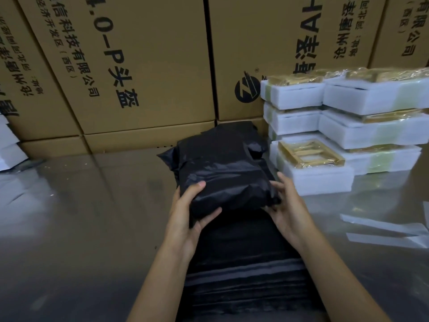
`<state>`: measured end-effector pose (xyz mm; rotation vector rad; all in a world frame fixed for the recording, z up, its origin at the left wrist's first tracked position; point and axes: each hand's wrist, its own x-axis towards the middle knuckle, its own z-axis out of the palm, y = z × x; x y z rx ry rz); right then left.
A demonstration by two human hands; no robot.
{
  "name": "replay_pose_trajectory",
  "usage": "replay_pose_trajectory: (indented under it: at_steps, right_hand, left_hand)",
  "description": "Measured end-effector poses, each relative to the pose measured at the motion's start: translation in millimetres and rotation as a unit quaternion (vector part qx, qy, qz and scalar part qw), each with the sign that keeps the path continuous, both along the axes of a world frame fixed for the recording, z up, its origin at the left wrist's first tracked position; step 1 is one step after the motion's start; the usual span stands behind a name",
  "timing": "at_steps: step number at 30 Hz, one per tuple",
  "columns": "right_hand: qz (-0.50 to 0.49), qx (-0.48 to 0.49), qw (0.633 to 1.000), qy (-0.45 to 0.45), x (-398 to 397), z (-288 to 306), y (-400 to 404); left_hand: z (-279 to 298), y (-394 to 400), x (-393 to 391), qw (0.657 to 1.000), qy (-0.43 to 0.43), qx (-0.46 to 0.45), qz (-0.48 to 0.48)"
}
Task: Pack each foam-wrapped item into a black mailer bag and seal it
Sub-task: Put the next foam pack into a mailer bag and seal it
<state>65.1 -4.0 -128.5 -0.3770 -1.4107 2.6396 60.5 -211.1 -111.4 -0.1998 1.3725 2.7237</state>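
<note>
Head view: steel table [92,228], cardboard boxes [139,66] behind; both hands' fingers [199,185] grasping packed black mailer [227,182].

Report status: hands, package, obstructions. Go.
Left hand and right hand both grip the packed black mailer, over the flat bag stack. Foam-wrapped items stacked at right, apart. Nothing in the way.

1. A warehouse packing station: big printed cardboard cartons [144,66] stand stacked as a wall from 10 to 2 o'clock.
2. Foam-wrapped items [362,126] are piled at 2 o'clock on a shiny metal table [81,217].
3. Flat black mailer bags [243,263] lie stacked at 6 o'clock.
</note>
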Motion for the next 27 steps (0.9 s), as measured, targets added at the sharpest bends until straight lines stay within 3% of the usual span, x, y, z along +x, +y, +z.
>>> replay_pose_trajectory:
  at_steps: [2,7,14,18,20,23,27]
  right_hand:
    - [0.0,-0.07,0.998,-0.002,-5,-6,7]
    - [0.044,-0.098,0.994,-0.028,-11,-6,15]
    - [0.034,-0.167,0.985,-0.033,-18,-13,34]
    - [0.033,-0.188,0.98,-0.047,-22,-16,37]
    - [0.032,-0.19,0.98,-0.051,-24,-17,36]
    - [0.029,-0.19,0.98,-0.054,-25,-17,34]
    - [0.027,-0.187,0.98,-0.058,-25,-16,33]
  left_hand:
    - [17,14,-20,1.0,0.016,-0.012,-0.007]
    - [69,58,-79,0.996,0.065,-0.057,-0.033]
    - [107,97,-173,0.988,0.054,-0.133,-0.048]
    - [101,97,-219,0.995,0.03,-0.084,-0.054]
    - [84,102,-234,0.994,0.044,-0.104,-0.015]
    - [54,111,-250,0.976,0.074,-0.199,0.054]
    - [41,110,-265,0.947,0.08,-0.305,0.066]
